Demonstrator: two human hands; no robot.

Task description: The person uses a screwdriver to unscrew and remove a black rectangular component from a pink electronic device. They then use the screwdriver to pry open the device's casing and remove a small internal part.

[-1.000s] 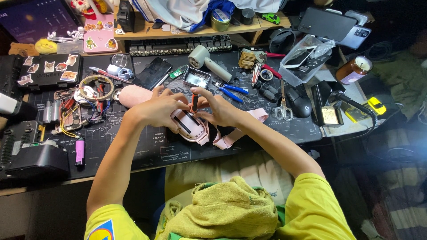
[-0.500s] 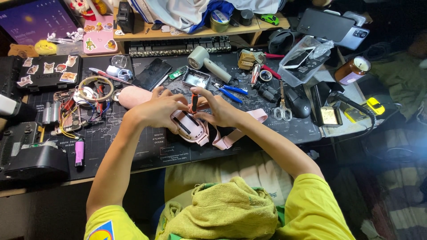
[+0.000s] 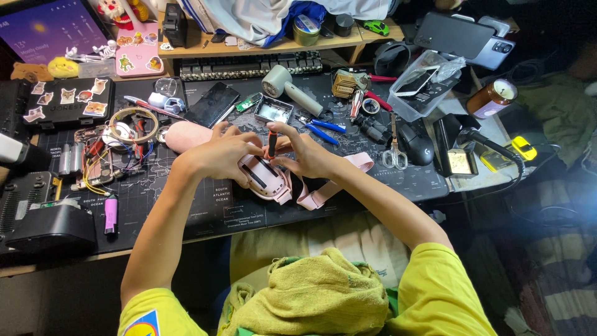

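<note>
Both hands at centre of dark desk mat, closed around pink device with pink strap trailing to the right. Left hand curled over device's far-left edge, fingers clamped on it. Right hand pinching small screwdriver (red-and-black handle, upright, tip down on device's far side) between thumb and fingers. Device resting on mat, just near of the hands, dark slot showing on its upper face.

Around: pink rounded case just left of left hand, touching or nearly so (cannot tell which). Blue-handled pliers just far-right of right hand. Scissors and black mouse further right. Small open metal tin and hand-held blower on far side. Wire bundle and circuit parts to the left. Purple lighter near-left. Yellow-green towel on lap, near edge.
</note>
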